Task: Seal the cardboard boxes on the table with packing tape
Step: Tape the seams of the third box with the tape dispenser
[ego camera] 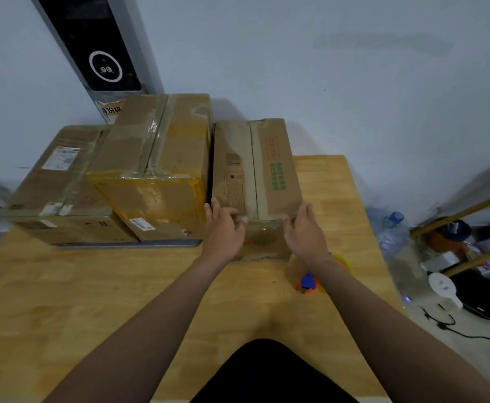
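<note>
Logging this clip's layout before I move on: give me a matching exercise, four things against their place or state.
Things: 1 left box; 2 middle box; 3 right box; 4 tape dispenser.
States: A between the left hand and right hand; B white label on its top; C partly hidden by the right forearm; D yellowish tape round it.
Pairs: 1-B; 2-D; 3-A; 4-C.
</note>
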The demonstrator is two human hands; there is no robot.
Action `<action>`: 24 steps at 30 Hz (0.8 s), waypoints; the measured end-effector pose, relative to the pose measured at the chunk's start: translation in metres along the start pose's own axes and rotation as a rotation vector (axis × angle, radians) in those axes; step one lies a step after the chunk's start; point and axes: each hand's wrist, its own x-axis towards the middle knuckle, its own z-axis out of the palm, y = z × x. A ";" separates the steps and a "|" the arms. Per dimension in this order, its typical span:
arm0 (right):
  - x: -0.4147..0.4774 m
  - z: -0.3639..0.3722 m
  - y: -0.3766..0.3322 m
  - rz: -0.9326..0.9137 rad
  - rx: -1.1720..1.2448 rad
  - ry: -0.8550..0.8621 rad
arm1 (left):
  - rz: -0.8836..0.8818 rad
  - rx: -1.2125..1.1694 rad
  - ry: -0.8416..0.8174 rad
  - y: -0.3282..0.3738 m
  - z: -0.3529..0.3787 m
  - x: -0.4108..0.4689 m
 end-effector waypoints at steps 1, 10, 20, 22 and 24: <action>0.006 -0.001 0.001 0.029 0.036 0.000 | -0.024 -0.088 0.034 0.001 0.000 0.002; 0.045 -0.002 0.001 0.175 0.226 -0.032 | -0.272 -0.328 0.096 0.000 0.007 0.028; 0.066 0.003 0.005 0.275 0.325 -0.033 | -0.406 -0.485 0.102 -0.001 0.003 0.049; 0.067 0.005 0.006 0.276 0.384 -0.005 | -0.388 -0.523 0.101 -0.002 0.003 0.049; 0.068 0.005 0.007 0.277 0.438 -0.004 | -0.362 -0.539 0.101 -0.003 0.003 0.048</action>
